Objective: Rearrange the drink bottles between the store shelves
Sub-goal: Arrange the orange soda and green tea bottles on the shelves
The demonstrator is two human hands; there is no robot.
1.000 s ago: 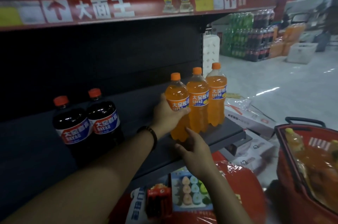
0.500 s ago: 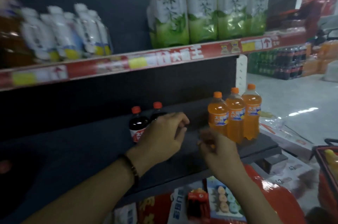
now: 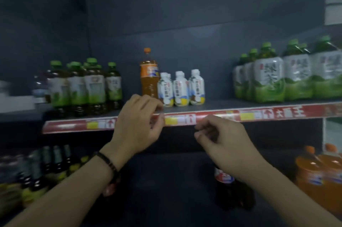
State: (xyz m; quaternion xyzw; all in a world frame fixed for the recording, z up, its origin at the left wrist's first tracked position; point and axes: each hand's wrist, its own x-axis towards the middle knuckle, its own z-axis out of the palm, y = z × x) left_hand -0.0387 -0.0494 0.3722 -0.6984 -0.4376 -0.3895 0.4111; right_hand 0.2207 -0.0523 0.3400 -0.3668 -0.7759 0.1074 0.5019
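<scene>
1. Your left hand (image 3: 137, 124) is up in front of the upper shelf (image 3: 259, 114) edge, fingers loosely curled, empty.
2. Your right hand (image 3: 225, 141) is just beside it, lower, loosely curled, holding nothing.
3. A lone orange bottle (image 3: 149, 78) stands upright on the upper shelf, just beside the small white bottles (image 3: 181, 87).
4. Green tea bottles (image 3: 277, 78) stand further right.

**Hidden behind hands, lost to blur**

The right hand (image 3: 224, 141) covers the neck and cap of a dark bottle (image 3: 224, 178), whose label is unreadable. The left hand (image 3: 137, 124) hides the foot of the tall orange bottle (image 3: 149, 78). The lower-left bottles (image 3: 37, 169) smear into streaks. The lower-right orange bottles (image 3: 314, 173) run off the edge. A pinkish shape (image 3: 109, 190) under the left wrist cannot be made out.
</scene>
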